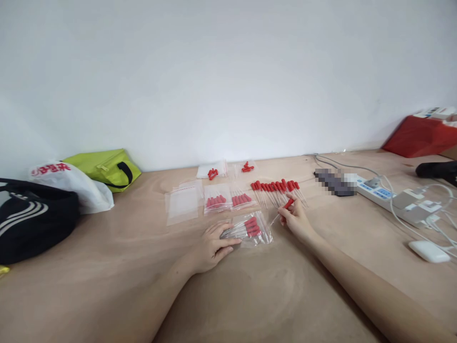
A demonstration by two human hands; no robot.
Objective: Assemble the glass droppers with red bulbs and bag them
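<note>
Clear zip bag [264, 229] lies on the table with several red-tipped sticks [252, 226] inside, their red ends toward its right side. My left hand [215, 244] rests at the bag's left end, fingers apart, the fingertips touching it. Between the fingers of my right hand [295, 220] is one red-tipped stick [288, 204], its thin pale end pointing down-left to the bag's right edge. A row of loose red-tipped sticks [273, 186] lies just beyond my right hand. Two filled bags [216, 202] [242, 200] sit behind the bag at my left hand.
Flat clear bags [183, 206] lie left of the filled ones. Small red pieces [213, 174] [247, 166] rest on bags near the wall. Black bag [35, 219], white bag [71, 186] and green bag [103, 169] stand left. Power strip [374, 189], cables and white case [429, 251] are right.
</note>
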